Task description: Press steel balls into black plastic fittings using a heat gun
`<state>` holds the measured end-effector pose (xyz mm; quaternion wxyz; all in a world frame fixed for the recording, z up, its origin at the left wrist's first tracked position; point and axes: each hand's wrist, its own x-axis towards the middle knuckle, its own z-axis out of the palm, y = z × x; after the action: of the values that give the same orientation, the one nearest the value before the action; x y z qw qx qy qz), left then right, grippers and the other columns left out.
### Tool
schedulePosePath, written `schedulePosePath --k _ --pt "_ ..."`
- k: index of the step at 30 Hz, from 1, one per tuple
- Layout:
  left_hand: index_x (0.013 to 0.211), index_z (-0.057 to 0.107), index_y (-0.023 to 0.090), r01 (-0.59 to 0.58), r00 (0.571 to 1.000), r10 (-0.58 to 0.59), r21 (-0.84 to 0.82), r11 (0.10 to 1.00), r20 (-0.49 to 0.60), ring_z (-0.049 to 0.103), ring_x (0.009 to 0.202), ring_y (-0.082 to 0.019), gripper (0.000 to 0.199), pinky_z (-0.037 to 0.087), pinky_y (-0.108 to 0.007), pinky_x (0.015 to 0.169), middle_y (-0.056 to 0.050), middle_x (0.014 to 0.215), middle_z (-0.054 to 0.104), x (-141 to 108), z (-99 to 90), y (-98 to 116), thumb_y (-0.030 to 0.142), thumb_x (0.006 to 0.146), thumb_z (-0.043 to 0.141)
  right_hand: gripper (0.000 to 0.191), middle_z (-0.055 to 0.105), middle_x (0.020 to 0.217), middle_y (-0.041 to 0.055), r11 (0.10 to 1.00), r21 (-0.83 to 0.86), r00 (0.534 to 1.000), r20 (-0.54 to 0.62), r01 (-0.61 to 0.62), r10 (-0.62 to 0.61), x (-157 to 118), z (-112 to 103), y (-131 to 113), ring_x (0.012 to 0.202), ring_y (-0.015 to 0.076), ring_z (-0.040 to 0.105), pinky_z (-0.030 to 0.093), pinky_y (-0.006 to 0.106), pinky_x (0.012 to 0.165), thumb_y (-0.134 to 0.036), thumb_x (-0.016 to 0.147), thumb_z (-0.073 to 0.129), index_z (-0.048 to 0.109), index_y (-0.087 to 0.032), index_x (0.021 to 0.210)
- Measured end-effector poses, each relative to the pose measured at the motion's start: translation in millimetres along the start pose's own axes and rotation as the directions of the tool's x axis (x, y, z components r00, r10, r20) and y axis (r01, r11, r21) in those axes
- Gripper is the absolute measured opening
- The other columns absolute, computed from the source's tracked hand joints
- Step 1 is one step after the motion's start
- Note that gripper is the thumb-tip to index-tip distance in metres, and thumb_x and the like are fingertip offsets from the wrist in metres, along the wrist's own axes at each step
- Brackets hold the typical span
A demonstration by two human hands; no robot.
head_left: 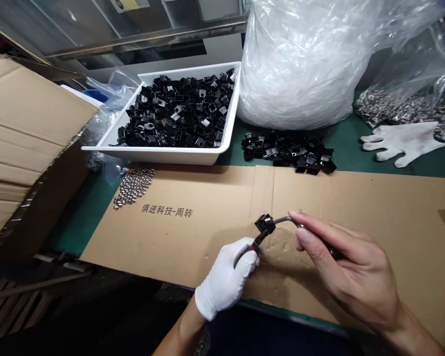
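My left hand (225, 274), in a white glove, is closed around red-and-dark pliers (258, 241). The jaws meet a small black plastic part (262, 222) held above the cardboard, with a shiny metal piece at its right side. My bare right hand (356, 272) grips a bent hex key (283, 219) between thumb and fingers. The key's tip touches that metal piece; whether it sits inside cannot be made out. Small metal screw-like pieces (135, 187) lie in rows on the cardboard's left end. Beyond my hands is a loose pile of similar black parts (289, 151).
A flat cardboard sheet (207, 247) covers the green bench. At the back stand a white tray (228, 133) of black parts and a large plastic bag (300, 64). Bagged metal pieces (404, 106) and a white glove (402, 141) lie right; a cardboard box (29, 118) stands left.
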<state>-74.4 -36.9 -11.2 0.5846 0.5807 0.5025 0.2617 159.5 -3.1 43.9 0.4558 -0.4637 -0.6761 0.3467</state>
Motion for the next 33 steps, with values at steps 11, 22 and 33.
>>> schedulePosePath --k 11,22,33 --pt "0.091 0.058 0.018 -0.019 1.0 0.018 0.095 0.995 0.011 0.05 0.076 -0.017 0.047 0.04 -0.032 0.075 -0.003 0.085 0.058 0.5 -0.6 -0.7 0.057 0.107 0.037 0.038 0.071 0.127 -0.0014 0.999 0.019 0.998 0.03 0.048 -0.048 -2.9 1.3 4.0 0.11 0.0112 0.07 0.055 0.017 0.102 -0.006 0.1 0.065 0.071 -0.023 0.134" --pt "0.093 0.06 0.015 0.132 0.991 -0.128 -0.221 0.966 0.032 0.043 0.062 -0.013 0.056 0.036 -0.028 0.061 -0.001 0.073 0.053 -2.6 18.4 13.0 0.065 0.105 0.035 0.03 0.076 0.105 -0.0003 0.996 0.035 0.995 -0.054 -0.084 0.086 -10.8 12.2 2.7 0.073 0.0122 0.069 0.063 0.026 0.09 -0.015 0.102 0.067 0.074 -0.024 0.13" --pt "0.089 0.058 0.015 0.198 0.974 -0.225 -0.447 0.872 -0.007 0.043 0.057 -0.01 0.053 0.035 -0.025 0.055 0.0 0.069 0.053 -4.7 42.8 6.3 0.061 0.106 0.037 0.028 0.066 0.076 -0.0039 0.963 0.119 0.962 -0.107 -0.24 0.253 -20.8 24.1 5.3 0.061 0.009 0.06 0.057 0.018 0.067 -0.023 0.103 0.067 0.075 -0.028 0.129"
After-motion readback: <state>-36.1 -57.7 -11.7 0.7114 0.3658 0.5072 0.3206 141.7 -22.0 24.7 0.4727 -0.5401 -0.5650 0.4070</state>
